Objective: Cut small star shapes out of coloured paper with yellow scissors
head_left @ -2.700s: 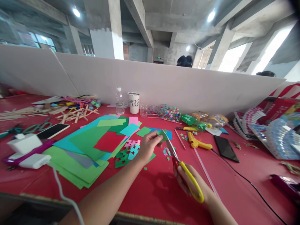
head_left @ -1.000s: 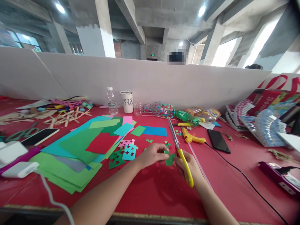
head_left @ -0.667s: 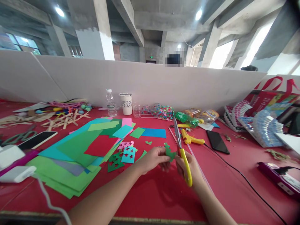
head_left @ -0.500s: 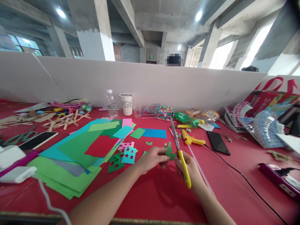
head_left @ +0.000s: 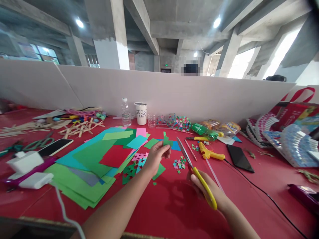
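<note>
Between the thumb and fingers of my left hand (head_left: pixel 157 156) is a small green paper cutout (head_left: pixel 166 139), held up above the table. My right hand (head_left: pixel 203 187) grips yellow-handled scissors (head_left: pixel 204 186), their blades pointing up and away from me, apart from the paper. Below and between the hands lies a small pile of coloured paper stars (head_left: pixel 179 163). A green paper piece (head_left: pixel 159 171) lies beneath my left wrist, near star-punched paper pieces (head_left: pixel 129 172) that my forearm partly covers.
Coloured paper sheets (head_left: pixel 84 182) spread over the left. A yellow glue gun (head_left: pixel 210 153) and a black phone (head_left: pixel 239 158) lie to the right. A clear bottle (head_left: pixel 126 114), a white cup (head_left: pixel 141 114) and a star-filled bottle (head_left: pixel 180 122) line the back partition.
My hands have moved apart. The left hand has lifted the green cutout up and left, away from the scissors. The scissors have shifted right and lower, and the star pile is uncovered.
</note>
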The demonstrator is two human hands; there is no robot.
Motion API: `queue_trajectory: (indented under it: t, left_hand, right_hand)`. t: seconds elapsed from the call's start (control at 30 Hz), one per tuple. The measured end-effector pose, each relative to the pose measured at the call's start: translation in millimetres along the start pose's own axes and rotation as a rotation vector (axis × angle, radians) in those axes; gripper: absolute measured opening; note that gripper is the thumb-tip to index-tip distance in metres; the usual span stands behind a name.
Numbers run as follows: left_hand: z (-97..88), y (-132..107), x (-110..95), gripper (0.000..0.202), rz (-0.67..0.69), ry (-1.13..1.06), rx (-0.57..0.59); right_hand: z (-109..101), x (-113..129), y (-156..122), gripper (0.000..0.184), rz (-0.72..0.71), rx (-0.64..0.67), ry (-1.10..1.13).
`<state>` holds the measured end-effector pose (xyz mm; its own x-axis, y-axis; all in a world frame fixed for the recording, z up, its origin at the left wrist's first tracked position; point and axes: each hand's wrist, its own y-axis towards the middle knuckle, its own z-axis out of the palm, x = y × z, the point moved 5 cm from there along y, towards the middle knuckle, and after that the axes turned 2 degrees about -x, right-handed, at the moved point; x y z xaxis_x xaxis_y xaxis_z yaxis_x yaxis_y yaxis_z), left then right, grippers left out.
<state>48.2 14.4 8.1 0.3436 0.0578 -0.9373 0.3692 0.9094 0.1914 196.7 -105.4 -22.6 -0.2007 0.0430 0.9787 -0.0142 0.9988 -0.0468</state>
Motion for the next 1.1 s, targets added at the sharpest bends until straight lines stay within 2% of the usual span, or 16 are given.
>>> queue_trajectory:
  t: [0.2,0.47,0.8,1.1]
  left_hand:
    - [-1.5,-1,-5,0.019,0.031,-0.007,-0.055]
    - [1.9,-4,-11,0.018,0.066,0.031,-0.052]
    - [5.3,-7,-11,0.018,0.094,0.066,-0.043]
    - [4.6,-7,-9,0.019,0.082,0.045,-0.057]
  right_hand:
    - [6,0,-2,0.051,-0.006,0.031,-0.065]
    - [10,4,-4,0.051,0.015,0.068,-0.118]
    - [13,-8,-4,0.049,0.134,0.041,0.01]
    - [13,-7,-4,0.055,0.151,0.022,0.045]
